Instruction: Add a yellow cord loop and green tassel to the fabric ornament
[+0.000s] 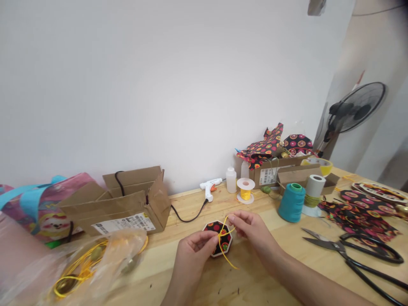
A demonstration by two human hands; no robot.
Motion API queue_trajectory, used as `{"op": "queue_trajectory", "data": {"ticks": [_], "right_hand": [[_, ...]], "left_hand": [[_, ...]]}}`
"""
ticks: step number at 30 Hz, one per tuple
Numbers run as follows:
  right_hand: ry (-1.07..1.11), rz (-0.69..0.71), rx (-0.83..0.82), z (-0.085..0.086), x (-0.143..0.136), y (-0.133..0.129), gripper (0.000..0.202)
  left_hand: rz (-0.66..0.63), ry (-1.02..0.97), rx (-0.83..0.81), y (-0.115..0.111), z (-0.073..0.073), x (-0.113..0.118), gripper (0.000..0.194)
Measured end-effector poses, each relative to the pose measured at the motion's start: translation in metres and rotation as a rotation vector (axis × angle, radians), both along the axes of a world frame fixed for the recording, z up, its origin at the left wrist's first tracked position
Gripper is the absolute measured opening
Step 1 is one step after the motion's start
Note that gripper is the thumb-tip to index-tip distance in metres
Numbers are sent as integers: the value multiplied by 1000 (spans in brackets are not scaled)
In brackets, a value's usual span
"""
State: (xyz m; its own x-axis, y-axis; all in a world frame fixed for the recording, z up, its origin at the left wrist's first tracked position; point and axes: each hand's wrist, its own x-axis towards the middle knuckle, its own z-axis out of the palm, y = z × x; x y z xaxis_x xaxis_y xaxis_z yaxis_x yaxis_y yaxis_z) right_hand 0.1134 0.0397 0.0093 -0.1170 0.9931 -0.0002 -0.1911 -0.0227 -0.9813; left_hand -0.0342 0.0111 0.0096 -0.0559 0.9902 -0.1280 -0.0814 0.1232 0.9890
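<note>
A small octagonal piece (227, 244) covered in dark patterned fabric, with a pale rim, lies on the wooden table between my hands. Yellow cord (228, 257) crosses over it in a loop, one loose end hanging toward the table's front. My left hand (196, 250) pinches the cord over the octagon's left side, thumb against fingers. Up at the right, my right hand (250, 229) holds the top of the loop between thumb and forefinger. Whether the cord is knotted where it crosses, I cannot tell.
Black-handled scissors (342, 246) lie partly open at right, near a teal thread cone (291, 204). Behind stand a yellow cord spool (245, 191), a white bottle (231, 180) and a white glue gun (208, 189). A cardboard box (124, 208) and plastic bag (117, 255) sit left.
</note>
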Motion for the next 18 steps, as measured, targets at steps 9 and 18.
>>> {"op": "queue_trajectory", "data": {"ticks": [9,18], "right_hand": [[-49,-116,42,0,2,0,31],[-77,39,112,-10,-3,3,25]], "left_hand": [[19,8,-4,1,-1,-1,15],[-5,-32,-2,1,-1,-1,14]]}}
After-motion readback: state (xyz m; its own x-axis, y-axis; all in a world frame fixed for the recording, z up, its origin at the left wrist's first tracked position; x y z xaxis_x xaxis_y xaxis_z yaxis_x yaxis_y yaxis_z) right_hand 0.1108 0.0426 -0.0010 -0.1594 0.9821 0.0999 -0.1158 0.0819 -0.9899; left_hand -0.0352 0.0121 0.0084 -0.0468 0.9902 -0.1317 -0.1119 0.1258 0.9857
